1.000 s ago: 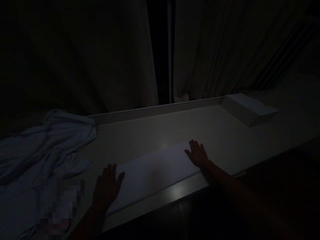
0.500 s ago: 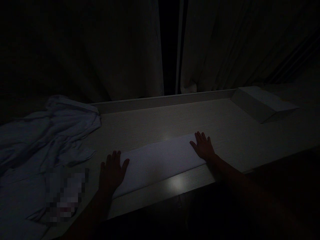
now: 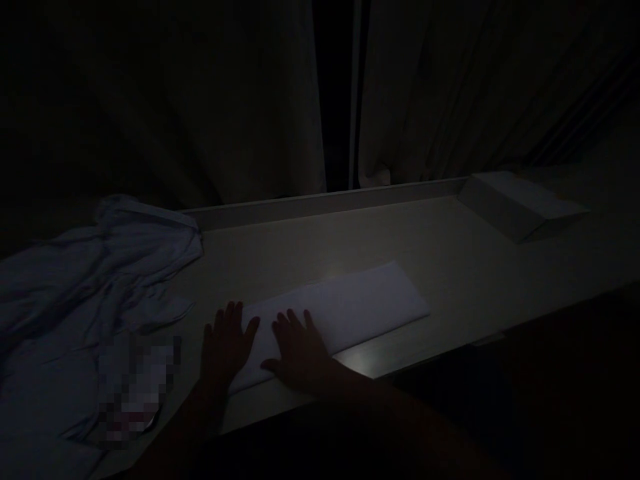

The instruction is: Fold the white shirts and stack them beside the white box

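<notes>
A pale folded cloth (image 3: 370,300), long and narrow, lies flat along the front of the desk (image 3: 280,260); it looks like a towel, though the dim light hides its weave. My left hand (image 3: 227,343) rests on the cloth's left end with its fingers spread. Close beside it, my right hand (image 3: 300,350) lies palm down on the left part of the cloth, fingers apart. Neither hand grips anything. The cloth's right end is uncovered.
Crumpled light-coloured clothes (image 3: 100,287) are heaped at the left, with a blurred-out item (image 3: 140,387) in front of them. A pale box-like block (image 3: 520,200) stands at the back right. Dark curtains (image 3: 240,100) hang behind the desk's raised back edge.
My right hand has moved left along the cloth, from its right end to beside my left hand. The left hand has stayed in place.
</notes>
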`<state>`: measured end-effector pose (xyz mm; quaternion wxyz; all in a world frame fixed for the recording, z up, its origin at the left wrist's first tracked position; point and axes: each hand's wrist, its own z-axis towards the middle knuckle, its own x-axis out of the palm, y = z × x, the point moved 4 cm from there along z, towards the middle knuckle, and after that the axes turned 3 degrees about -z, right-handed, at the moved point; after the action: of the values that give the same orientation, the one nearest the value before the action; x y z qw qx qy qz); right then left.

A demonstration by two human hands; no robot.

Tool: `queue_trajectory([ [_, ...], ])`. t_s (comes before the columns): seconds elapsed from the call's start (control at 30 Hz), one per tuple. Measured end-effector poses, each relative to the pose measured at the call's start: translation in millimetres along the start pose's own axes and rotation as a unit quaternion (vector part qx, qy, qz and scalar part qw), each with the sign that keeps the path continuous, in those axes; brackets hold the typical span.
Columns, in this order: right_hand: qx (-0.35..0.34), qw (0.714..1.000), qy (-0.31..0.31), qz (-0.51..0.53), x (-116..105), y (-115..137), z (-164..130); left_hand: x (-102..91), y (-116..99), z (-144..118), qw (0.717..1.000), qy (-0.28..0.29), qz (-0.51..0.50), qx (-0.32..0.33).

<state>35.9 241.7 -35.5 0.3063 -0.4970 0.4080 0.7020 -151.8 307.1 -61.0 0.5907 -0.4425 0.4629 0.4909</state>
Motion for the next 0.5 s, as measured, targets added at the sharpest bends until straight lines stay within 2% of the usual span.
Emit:
queue_trajectory([
  [0.07, -0.001, 1.000, 0.010, 0.004, 6, 8, 1, -1.3, 0, -1, 1.000, 0.004, -0.004, -0.004],
  [0.13, 0.007, 1.000, 0.020, 0.001, 2, -9, -7, -0.4, 1, -1, 1.000, -0.001, -0.005, -0.010],
  [0.2, 0.021, 0.999, 0.024, -0.010, -10, -45, -24, 2.8, 3, 0, 1.000, -0.008, -0.002, -0.010],
  [0.3, 0.059, 0.997, 0.032, -0.036, -35, -116, -58, 9.3, 6, 2, 1.000, -0.015, 0.003, -0.009],
  [0.4, 0.151, 0.985, 0.041, -0.074, -56, -189, -91, 14.4, 9, 5, 1.000, -0.014, 0.009, -0.017],
  [0.5, 0.208, 0.973, 0.041, -0.096, -66, -234, -111, 15.6, 10, 5, 1.000, -0.015, 0.012, -0.019],
])
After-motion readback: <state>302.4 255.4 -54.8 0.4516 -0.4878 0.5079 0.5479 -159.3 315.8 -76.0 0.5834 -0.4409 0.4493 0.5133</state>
